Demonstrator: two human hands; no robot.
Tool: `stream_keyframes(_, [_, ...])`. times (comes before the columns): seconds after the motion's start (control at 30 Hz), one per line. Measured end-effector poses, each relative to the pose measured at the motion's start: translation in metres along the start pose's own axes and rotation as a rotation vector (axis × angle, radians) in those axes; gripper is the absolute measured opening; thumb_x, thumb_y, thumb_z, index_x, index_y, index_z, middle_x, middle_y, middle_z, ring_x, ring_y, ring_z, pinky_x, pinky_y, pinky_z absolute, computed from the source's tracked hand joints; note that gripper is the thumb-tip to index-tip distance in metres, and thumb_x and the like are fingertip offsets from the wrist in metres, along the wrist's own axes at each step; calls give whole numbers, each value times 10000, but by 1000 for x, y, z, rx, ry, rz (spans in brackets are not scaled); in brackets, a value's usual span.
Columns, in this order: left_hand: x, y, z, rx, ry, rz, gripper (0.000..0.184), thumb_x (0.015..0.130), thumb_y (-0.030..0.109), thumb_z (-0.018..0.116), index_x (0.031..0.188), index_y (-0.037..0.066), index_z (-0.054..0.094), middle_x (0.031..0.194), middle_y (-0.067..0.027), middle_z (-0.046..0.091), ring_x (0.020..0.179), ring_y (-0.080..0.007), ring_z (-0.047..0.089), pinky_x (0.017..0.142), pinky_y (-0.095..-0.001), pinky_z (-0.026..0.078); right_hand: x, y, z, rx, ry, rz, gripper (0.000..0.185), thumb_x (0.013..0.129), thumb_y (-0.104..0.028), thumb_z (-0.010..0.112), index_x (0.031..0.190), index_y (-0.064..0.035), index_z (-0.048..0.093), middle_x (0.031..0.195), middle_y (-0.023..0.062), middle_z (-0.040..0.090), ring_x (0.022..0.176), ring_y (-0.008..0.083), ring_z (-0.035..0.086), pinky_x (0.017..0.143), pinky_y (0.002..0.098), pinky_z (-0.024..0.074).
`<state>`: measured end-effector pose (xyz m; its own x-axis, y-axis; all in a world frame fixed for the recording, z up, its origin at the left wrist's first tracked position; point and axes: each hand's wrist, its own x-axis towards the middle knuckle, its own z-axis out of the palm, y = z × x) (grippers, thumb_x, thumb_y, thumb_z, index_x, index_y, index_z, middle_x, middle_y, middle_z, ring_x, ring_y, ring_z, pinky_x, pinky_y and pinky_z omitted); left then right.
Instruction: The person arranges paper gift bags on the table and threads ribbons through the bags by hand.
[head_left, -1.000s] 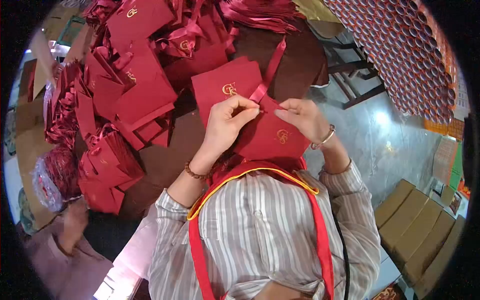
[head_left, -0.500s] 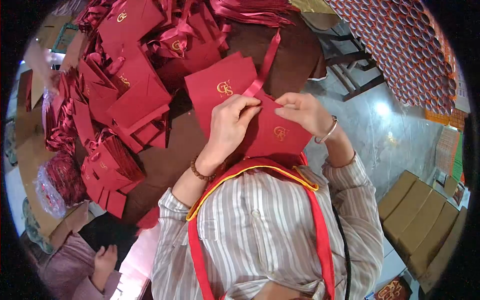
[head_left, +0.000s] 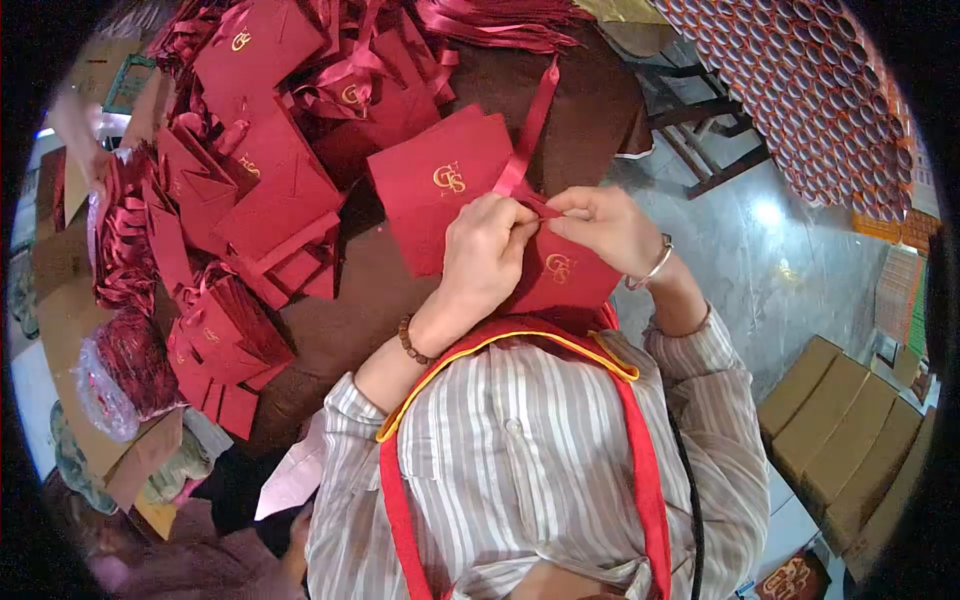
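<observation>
"Head view: how is the left hand (head_left: 485, 245) set?"

"Thumb and fingers closed in a pinch at the held bag's (head_left: 575, 285) upper edge; I can't tell exactly what is between the tips."

"And the right hand (head_left: 608, 228)?"

"Pinching that same edge, thumb and forefinger nearly together, just beside the left."

"What's nearest the held bag?"

"A second bag (head_left: 410, 180) with gold letters, to its upper left, partly behind the left hand. A shiny ribbon (head_left: 532, 125) slants up above the held bag."

"Farther out from it?"

"Well left, the bag pile (head_left: 280, 215) on the brown desk (head_left: 345, 320), with another person's blurred hand (head_left: 92, 160) past it. Upper right, rows of tubes (head_left: 800, 100); lower right, cartons (head_left: 845, 425)."
</observation>
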<state>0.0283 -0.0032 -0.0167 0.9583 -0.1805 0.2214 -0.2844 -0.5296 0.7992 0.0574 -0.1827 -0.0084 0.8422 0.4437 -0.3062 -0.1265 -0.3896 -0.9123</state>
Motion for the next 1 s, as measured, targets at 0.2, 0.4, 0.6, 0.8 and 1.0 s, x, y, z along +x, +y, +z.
stream_keyframes(0.2, [2,4,2,115,-14,80,96,691,-29,595,765,-1,540,725,-155,559,689,-347,552,612,-410,437,-6,-10,6,-188,55,-74,219,815,-101,561,981,42,580,846,113,647,782,128,606,689,262,472])
stream_keyframes(0.4, [3,16,3,307,-66,160,112,622,-27,532,713,25,492,704,-144,508,688,-322,505,638,-405,375,-12,-21,12,-304,114,-88,219,808,-82,538,990,35,574,862,163,647,789,189,641,687,293,484])
stream_keyframes(0.6, [0,5,10,211,44,285,145,650,-21,558,790,16,547,728,-140,540,695,-311,527,637,-384,390,-6,-17,9,-232,83,-82,224,798,-65,529,991,37,575,859,162,647,796,198,645,711,289,488])
stream_keyframes(0.8, [3,2,-7,-34,-57,140,113,727,14,616,838,31,611,801,-117,625,717,-268,601,644,-344,449,-6,-8,5,-151,47,-81,224,812,-73,538,997,45,581,888,123,648,817,143,618,721,262,480])
stream_keyframes(1.0, [1,6,-3,124,4,281,66,725,56,626,778,62,589,788,-46,603,740,-217,573,707,-342,374,-9,-1,1,107,-76,0,242,829,-36,516,1047,63,554,980,94,621,892,122,574,794,240,447])
